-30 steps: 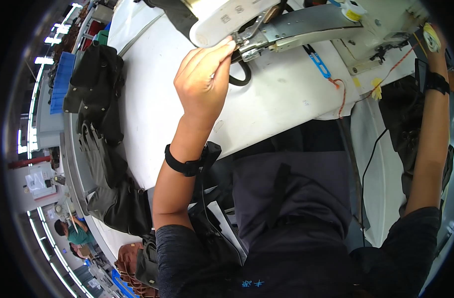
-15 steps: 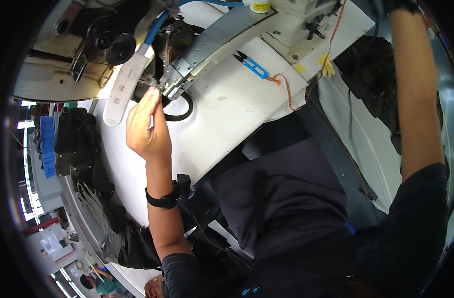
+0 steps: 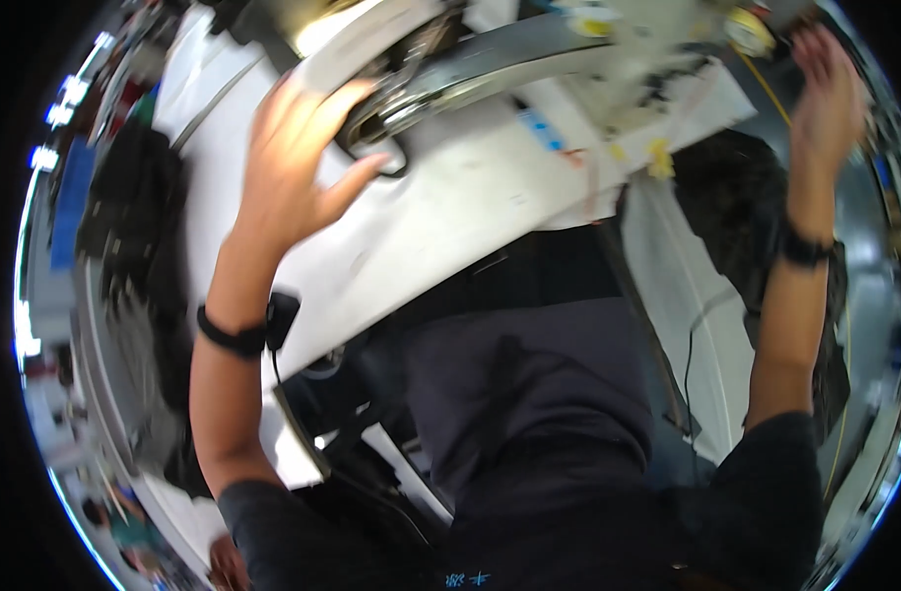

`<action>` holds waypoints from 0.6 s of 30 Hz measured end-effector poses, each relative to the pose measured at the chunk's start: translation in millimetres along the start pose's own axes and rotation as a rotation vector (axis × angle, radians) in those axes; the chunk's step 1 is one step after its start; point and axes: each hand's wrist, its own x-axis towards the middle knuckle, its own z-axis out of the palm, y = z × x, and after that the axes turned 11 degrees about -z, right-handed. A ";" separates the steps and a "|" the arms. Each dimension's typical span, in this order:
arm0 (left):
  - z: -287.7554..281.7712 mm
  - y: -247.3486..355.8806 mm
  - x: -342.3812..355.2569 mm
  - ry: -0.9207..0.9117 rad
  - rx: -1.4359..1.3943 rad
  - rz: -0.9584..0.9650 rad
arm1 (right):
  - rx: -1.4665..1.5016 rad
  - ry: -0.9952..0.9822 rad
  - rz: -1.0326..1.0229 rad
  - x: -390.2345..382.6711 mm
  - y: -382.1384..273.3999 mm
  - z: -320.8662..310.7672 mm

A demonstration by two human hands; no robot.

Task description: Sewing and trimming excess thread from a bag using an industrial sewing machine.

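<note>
My left hand (image 3: 291, 167) is open, with its fingers and thumb spread and nothing in it. It hovers over the white table (image 3: 421, 231), next to the needle end of a sewing machine (image 3: 509, 59). At the upper right, my right hand (image 3: 829, 103) is raised with its fingers stretched out and blurred; nothing shows in it. Blue thread snips (image 3: 541, 129) lie on the table in front of the machine's body, with an orange cord at one end. The picture is smeared, so small parts around the needle cannot be made out.
Dark cloth (image 3: 130, 197) is piled along the left side. More dark fabric (image 3: 731, 187) hangs at the right beside a pale cloth (image 3: 682, 246). A yellow-and-white round thing (image 3: 751, 34) stands at the upper right. People work in the far lower left.
My left hand has let go near the needle, spread its fingers and moved up and left. My right hand has come into fuller view at the upper right. The whole view has shifted.
</note>
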 end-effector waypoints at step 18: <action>6.4 -26.3 -7.2 0.068 0.378 0.120 | 0.523 -0.632 0.765 -202.4 -63.5 220.8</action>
